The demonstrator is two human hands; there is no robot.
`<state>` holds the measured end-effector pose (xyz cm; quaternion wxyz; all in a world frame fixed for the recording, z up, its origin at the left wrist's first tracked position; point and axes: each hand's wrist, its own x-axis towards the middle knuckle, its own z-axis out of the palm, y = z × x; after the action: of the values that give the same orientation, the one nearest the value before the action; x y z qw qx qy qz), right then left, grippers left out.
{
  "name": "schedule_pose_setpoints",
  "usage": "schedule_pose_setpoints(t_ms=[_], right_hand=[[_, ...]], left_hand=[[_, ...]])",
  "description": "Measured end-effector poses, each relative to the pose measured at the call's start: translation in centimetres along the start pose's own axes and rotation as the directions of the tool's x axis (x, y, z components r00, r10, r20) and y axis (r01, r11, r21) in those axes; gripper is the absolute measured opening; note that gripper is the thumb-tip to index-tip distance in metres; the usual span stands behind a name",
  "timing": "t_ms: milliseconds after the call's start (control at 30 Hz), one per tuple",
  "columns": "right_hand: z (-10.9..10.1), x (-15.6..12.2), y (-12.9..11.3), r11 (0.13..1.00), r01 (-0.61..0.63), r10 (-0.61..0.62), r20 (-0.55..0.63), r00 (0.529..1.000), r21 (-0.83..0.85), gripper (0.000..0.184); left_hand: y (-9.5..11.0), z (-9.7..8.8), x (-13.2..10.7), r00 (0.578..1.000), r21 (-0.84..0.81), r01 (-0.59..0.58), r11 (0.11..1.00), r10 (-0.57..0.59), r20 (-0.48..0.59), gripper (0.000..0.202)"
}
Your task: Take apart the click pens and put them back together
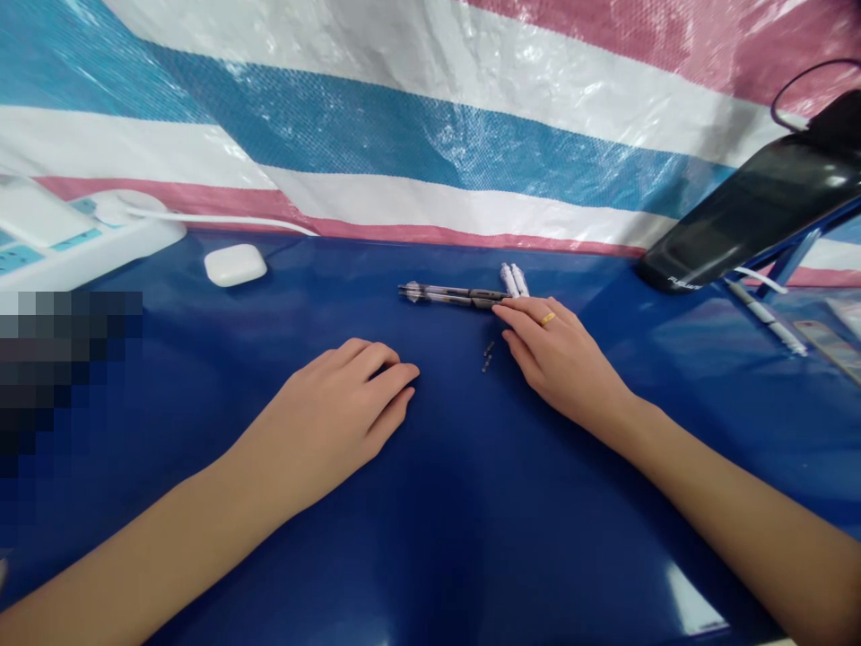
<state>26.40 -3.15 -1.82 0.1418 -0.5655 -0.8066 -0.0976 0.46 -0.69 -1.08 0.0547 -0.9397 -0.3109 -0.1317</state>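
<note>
Left hand (333,408): half-curled, seemingly empty. Right hand (565,354): fingers parted at pens (452,292), apparently aligning; bits (490,348) likely needing pinch next.

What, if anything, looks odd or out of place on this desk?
Tiny dark pieces lie scattered beside the right hand, apart from the pens, too small to identify. Also, a pixelated patch hides part of the view at left.

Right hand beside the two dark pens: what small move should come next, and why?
Probably the right hand should close lightly on the nearer dark pen: its fingertips are at that pen's right end, while the left hand lies apart from it.
</note>
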Motion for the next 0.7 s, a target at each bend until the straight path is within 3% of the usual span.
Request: schedule_pose_setpoints(t_ms=[533,700], right_hand=[[0.21,0.07,0.2,1.0,0.0,-0.001,0.012,1.0,0.017,0.032],[0.23,0.03,0.04,1.0,-0.027,0.028,0.02,0.999,-0.015,0.04]], left_hand=[[-0.11,-0.12,-0.14,1.0,0.003,-0.013,1.0,0.013,0.014,0.027],[-0.11,-0.13,-0.14,1.0,0.005,-0.008,1.0,0.008,0.015,0.027]])
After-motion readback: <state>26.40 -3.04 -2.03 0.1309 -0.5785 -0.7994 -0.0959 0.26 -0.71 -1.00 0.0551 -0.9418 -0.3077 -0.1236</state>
